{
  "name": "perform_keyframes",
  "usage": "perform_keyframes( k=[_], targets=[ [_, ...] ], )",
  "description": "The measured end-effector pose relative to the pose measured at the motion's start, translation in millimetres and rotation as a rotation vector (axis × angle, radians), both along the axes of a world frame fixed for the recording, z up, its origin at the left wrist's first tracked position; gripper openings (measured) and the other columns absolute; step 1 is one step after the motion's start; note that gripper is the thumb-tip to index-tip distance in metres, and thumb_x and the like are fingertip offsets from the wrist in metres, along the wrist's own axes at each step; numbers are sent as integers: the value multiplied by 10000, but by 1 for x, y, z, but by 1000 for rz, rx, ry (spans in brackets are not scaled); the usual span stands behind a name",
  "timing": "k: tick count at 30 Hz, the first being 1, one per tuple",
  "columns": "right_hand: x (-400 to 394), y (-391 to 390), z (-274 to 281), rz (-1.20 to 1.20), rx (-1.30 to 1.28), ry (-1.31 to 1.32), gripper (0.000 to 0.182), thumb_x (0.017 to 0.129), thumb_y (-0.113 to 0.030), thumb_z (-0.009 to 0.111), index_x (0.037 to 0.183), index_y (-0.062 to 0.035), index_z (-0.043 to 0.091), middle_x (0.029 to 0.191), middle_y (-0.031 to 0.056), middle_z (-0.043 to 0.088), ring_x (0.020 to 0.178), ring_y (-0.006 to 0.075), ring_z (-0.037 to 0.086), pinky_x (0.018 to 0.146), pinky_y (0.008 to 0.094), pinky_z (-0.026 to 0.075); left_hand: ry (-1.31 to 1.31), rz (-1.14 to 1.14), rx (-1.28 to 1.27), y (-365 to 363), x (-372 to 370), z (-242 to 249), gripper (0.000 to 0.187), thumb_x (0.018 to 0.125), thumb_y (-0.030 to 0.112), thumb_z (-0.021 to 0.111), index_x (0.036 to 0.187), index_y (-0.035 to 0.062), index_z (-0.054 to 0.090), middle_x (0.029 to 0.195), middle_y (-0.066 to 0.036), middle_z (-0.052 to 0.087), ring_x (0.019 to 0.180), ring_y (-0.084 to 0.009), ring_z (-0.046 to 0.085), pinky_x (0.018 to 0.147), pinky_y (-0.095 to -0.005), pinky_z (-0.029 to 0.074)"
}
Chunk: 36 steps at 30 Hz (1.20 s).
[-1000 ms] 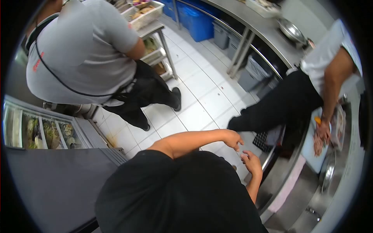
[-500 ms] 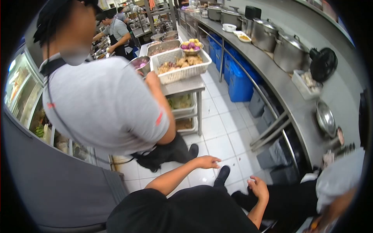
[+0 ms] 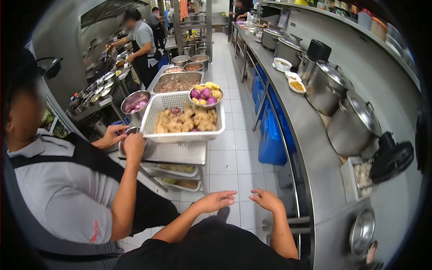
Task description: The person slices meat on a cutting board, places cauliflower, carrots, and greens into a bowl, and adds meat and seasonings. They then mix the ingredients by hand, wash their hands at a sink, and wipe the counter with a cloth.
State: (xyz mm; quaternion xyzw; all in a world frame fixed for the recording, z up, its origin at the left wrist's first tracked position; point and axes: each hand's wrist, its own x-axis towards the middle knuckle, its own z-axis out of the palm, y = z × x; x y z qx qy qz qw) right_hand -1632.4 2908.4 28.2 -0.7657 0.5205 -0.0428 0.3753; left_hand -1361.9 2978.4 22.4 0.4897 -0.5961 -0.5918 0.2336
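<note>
My left hand (image 3: 215,200) and my right hand (image 3: 266,199) hover in front of me over the white tiled floor (image 3: 231,153), both empty with fingers loosely spread. Neither touches anything. Ahead stands a steel trolley (image 3: 173,152) carrying a white basket (image 3: 158,135) of ginger pieces and a bowl of onions and potatoes (image 3: 206,95). The steel counter (image 3: 306,135) runs along my right side, close to my right hand.
A person in a grey shirt and black apron (image 3: 63,189) stands at my left, hands at the trolley. Large steel pots (image 3: 353,123) and a black fan (image 3: 391,157) sit on the counter. Blue bins (image 3: 272,139) stand beneath it. More workers stand far down the aisle.
My view has swung up from the floor to look down the aisle. Both my hands rose and came closer together. The person in white at the right counter left the view.
</note>
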Motion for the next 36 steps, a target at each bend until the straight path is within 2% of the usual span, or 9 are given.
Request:
perform_keyframes(
  k=[7, 10, 13, 19, 22, 28, 31, 32, 36],
  targets=[
    [20, -191, -19, 128, 117, 156, 548, 902, -456, 632, 1278, -58, 614, 1048, 223, 700, 996, 325, 674, 874, 405, 501, 76, 117, -45, -148, -10, 40, 525, 991, 315, 592, 1467, 144, 450, 1339, -88, 593, 1157, -147, 558, 1004, -315, 446],
    [7, -254, -22, 103, 145, 188, 558, 900, -471, 615, 1275, -57, 621, 1198, 235, 651, 1133, 382, 614, 956, 430, 476, 92, 156, -199, -210, -13, 65, 539, 975, 377, 585, 1459, 177, 461, 1312, -108, 622, 1141, -235, 603, 1009, -358, 453],
    [4, -323, -35, 138, 177, 185, 561, 902, -475, 611, 1275, -57, 620, 1192, 233, 655, 1128, 380, 617, 967, 424, 473, 98, 185, -152, -258, -15, 95, 520, 977, 356, 586, 1452, 175, 473, 1310, -106, 625, 1136, -226, 602, 1000, -362, 457],
    [29, -474, -35, 234, 183, 115, 497, 915, -426, 606, 1275, -84, 630, 1161, 219, 671, 1107, 350, 633, 965, 409, 478, 223, 354, -104, -360, -22, 82, 511, 972, 203, 611, 1454, 120, 464, 1344, -94, 591, 1186, -157, 545, 1034, -327, 428],
    [53, -548, -36, 280, 156, 83, 378, 928, -366, 600, 1167, -85, 681, 1109, 191, 691, 1058, 344, 645, 926, 416, 496, 148, 422, -134, -416, -24, 102, 528, 966, 156, 615, 1461, 89, 444, 1365, -110, 569, 1241, -174, 521, 1065, -337, 399],
    [162, -680, -62, 1133, -273, 52, 369, 928, -380, 610, 1072, -46, 677, 967, 158, 713, 941, 275, 671, 848, 399, 509, 107, 796, -229, -508, -5, 105, 585, 942, 141, 647, 1471, 45, 416, 1375, -102, 561, 1296, -170, 475, 1077, -318, 368],
    [212, -708, 5, 741, 129, 212, 464, 931, -481, 564, 1098, -64, 677, 1035, 167, 702, 999, 308, 654, 878, 421, 502, 181, 860, -242, -555, 22, 98, 581, 941, 140, 656, 1467, 52, 424, 1409, -104, 531, 1292, -182, 488, 1035, -310, 423],
    [226, -729, -17, 760, -28, 110, 537, 923, -560, 531, 1005, -55, 697, 991, 168, 706, 974, 369, 650, 868, 476, 497, 265, 883, -170, -573, 32, 96, 564, 940, 95, 651, 1458, 41, 433, 1385, -105, 547, 1289, -167, 480, 1040, -300, 412],
    [280, -823, -54, 876, -48, 126, 503, 915, -526, 552, 1029, -60, 703, 991, 173, 706, 982, 369, 650, 866, 470, 499, 242, 867, -205, -654, 80, 87, 531, 953, 136, 638, 1441, 38, 454, 1330, -114, 587, 1246, -165, 517, 1038, -313, 408]
  ],
)
